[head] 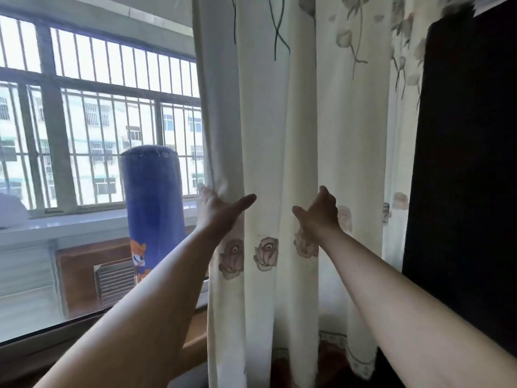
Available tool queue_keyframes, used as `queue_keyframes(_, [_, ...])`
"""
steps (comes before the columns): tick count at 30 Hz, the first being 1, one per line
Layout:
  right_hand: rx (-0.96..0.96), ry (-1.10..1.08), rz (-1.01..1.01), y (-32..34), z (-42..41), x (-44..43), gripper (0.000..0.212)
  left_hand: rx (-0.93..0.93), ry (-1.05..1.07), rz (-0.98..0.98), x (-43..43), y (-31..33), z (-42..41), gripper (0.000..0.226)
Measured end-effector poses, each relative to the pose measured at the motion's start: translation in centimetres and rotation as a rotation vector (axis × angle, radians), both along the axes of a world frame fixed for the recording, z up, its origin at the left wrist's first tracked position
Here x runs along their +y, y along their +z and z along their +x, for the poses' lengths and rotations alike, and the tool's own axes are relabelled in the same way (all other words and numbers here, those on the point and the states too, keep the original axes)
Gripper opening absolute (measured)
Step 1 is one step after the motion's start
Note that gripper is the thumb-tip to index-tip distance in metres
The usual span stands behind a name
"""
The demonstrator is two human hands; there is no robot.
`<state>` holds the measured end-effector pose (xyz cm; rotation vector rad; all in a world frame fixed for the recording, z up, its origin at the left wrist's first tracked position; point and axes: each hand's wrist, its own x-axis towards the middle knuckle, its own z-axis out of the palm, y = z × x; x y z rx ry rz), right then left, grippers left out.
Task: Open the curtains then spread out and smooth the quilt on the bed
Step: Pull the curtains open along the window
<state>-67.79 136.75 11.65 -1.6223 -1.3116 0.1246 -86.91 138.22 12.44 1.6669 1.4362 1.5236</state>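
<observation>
Barred window (112, 79) bare at left. My left hand (221, 211) hooks curtain (265, 135) edge, thumb spread; right hand (321, 215) fingers hidden behind fold, grip unclear. I'd sweep folds rightward together, steady, no yank.

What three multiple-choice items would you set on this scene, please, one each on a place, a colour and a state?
1. Where does the blue cylinder stand?
A) left of the curtain, before the window
B) right of the curtain
C) in the person's hands

2. What colour is the curtain's ground?
A) red
B) cream
C) green

3. How does the curtain hang?
A) spread across the whole window
B) fallen in a heap
C) gathered in folds, the window uncovered to its left

Answers: 1 A, it rises against the window, left of the curtain; 2 B, the cloth is cream with printed flowers; 3 C, the window shows uncovered beside the folds.
</observation>
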Motion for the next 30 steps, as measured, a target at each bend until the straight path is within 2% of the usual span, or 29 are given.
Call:
queue_keyframes(2, [0.056,0.001,-0.073,-1.0,0.9,1.7,0.074,-0.060,-0.076,-0.057,2.1,-0.9,1.0,0.127])
queue_keyframes(4, [0.105,0.017,-0.132,-2.2,1.6,3.5,0.064,-0.084,-0.148,-0.120,3.9,-1.7,2.1,0.122])
queue_keyframes(5, [0.139,0.038,-0.148,-2.8,1.9,4.3,0.054,-0.085,-0.170,-0.131,5.0,-2.0,2.6,0.108])
queue_keyframes(7, [0.165,0.054,-0.151,-3.9,2.6,6.0,0.027,-0.020,-0.182,-0.093,7.2,-2.4,4.2,0.061])
queue_keyframes(8, [0.103,0.034,-0.150,-4.3,3.0,6.7,0.016,0.037,-0.174,-0.062,8.3,-2.5,5.1,0.046])
queue_keyframes(10, [-0.124,-0.044,-0.155,-4.5,4.1,7.9,0.012,0.128,-0.150,-0.018,10.5,-2.6,7.0,0.037])
queue_keyframes(13, [-0.391,-0.188,-0.168,-4.5,6.3,9.4,0.019,0.179,-0.156,0.012,14.4,-2.8,9.9,0.037])
queue_keyframes(16, [-0.412,-0.336,-0.146,-4.2,9.1,10.8,0.026,0.236,-0.169,0.000,18.1,-3.0,12.9,0.036])
queue_keyframes(20, [-0.450,-0.489,-0.218,-4.0,13.1,12.5,0.032,0.275,-0.222,-0.002,22.3,-3.3,17.5,0.029])
queue_keyframes(25, [-0.548,-0.616,-0.275,-4.4,16.6,14.4,0.032,0.273,-0.315,0.035,23.0,-3.2,22.4,0.022])
queue_keyframes(28, [-0.620,-0.672,-0.108,-4.7,17.5,14.4,0.023,0.243,-0.351,0.017,23.1,-2.8,23.9,0.026])
queue_keyframes(29, [-0.643,-0.672,-0.005,-5.1,17.7,14.2,0.026,0.238,-0.354,0.016,23.2,-2.8,24.2,0.033])
queue_keyframes(30, [-0.647,-0.677,0.088,-5.4,18.0,14.0,0.039,0.213,-0.360,0.015,23.4,-2.9,24.4,0.042])
